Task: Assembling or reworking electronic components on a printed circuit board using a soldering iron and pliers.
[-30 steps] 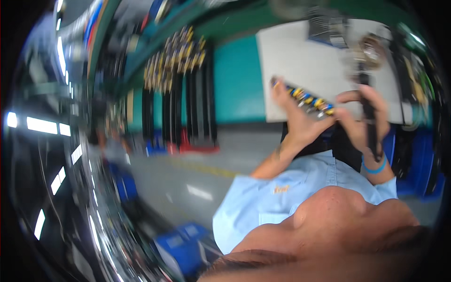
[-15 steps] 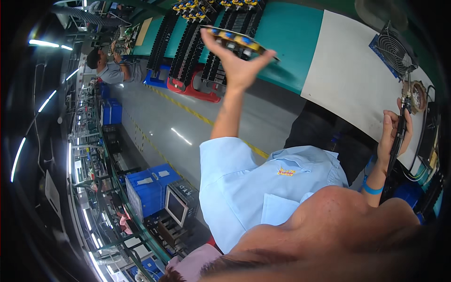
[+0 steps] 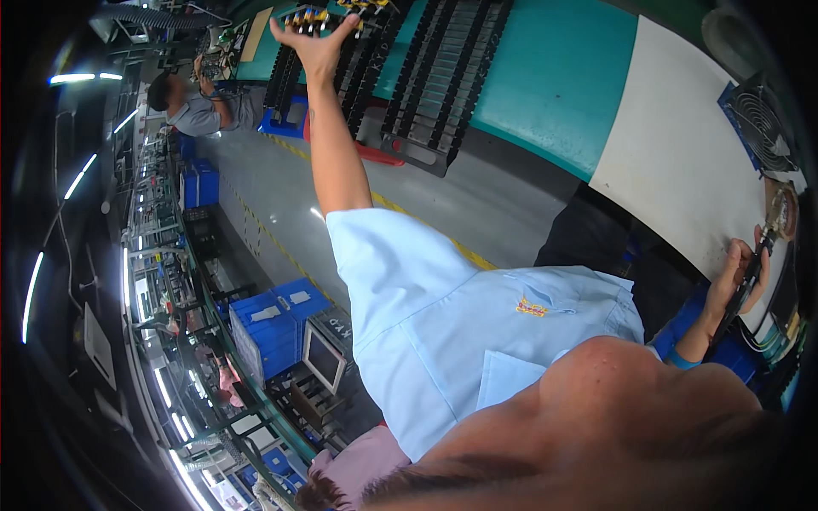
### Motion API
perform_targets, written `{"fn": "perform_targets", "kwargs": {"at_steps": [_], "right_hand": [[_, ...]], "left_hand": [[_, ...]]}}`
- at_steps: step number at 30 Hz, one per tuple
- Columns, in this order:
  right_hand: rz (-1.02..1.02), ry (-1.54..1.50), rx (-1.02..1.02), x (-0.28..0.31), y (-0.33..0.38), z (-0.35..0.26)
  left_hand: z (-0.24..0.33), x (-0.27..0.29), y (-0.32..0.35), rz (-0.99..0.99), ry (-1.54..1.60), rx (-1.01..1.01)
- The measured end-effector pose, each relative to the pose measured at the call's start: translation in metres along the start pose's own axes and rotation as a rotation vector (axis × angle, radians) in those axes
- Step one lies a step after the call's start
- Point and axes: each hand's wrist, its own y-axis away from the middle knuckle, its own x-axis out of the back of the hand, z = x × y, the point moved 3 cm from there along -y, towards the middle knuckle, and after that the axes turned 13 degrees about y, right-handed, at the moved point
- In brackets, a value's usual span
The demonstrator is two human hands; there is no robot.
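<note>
My left hand [image 3: 317,53] is stretched far out over the bench at the upper left. Its thumb and fingers span a circuit board [image 3: 308,17] with yellow and blue parts, gripping it near the ends. The board is over a black slotted rack, close to other boards with yellow parts [image 3: 368,5]; whether it touches the rack I cannot tell. At the right, my right hand [image 3: 740,274] is closed around the dark handle of a soldering iron [image 3: 751,281]. The iron's front end points toward a small round container [image 3: 782,211] at the bench's far right.
Black slotted racks [image 3: 443,77] lie across the green mat [image 3: 554,85], jutting over the bench edge. A white sheet [image 3: 665,153] covers the bench before me, with a fan [image 3: 763,123] behind. Blue crates [image 3: 273,324] and a monitor [image 3: 324,358] stand left. Another person [image 3: 196,106] works farther along.
My left hand has carried the circuit board leftward and farther out, from above the middle racks to the far-left one. My right hand still holds the soldering iron, now slightly lower in view.
</note>
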Motion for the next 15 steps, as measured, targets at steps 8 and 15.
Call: {"fn": "perform_targets", "kwargs": {"at_steps": [8, 15], "right_hand": [[0.014, 0.075, 0.029, 0.0, -0.01, 0.0], [0.034, 0.116, 0.064, 0.001, -0.009, 0.005]], "left_hand": [[-0.018, -0.027, -0.037, -0.221, 0.264, 0.017], [-0.03, -0.023, -0.042, -0.202, 0.004, -0.145]]}}
